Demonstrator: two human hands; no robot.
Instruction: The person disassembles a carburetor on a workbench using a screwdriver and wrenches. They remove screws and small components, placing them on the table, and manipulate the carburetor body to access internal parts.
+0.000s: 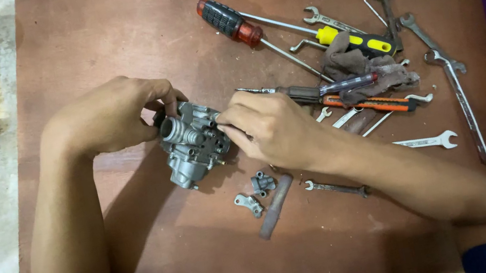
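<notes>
Head view, brown wooden table (107,34). A carburetor (192,141), grey cast metal, sits near the table's middle, apparently lifted slightly or resting on its lower edge; cannot tell which. Left hand (105,117) is clamped over its upper left side, fingers curled around the top by the round throat opening. Right hand (271,128) pinches at the right face of the body with thumb and fingertips; whether a small part or tool sits in that pinch is hidden. Just below lie two small metal brackets (256,193) and a short brown rod (276,206). To the right, well apart: a red-handled screwdriver (230,21), a yellow-handled screwdriver (358,39), a rag (353,65), loose wrenches (455,88). Judgement: the piece looks dense and rigid, heavy for its size, possibly oily and slick; its protruding fittings and screws seem delicate. Best held around the solid main casting, not by the thin projections.
</notes>
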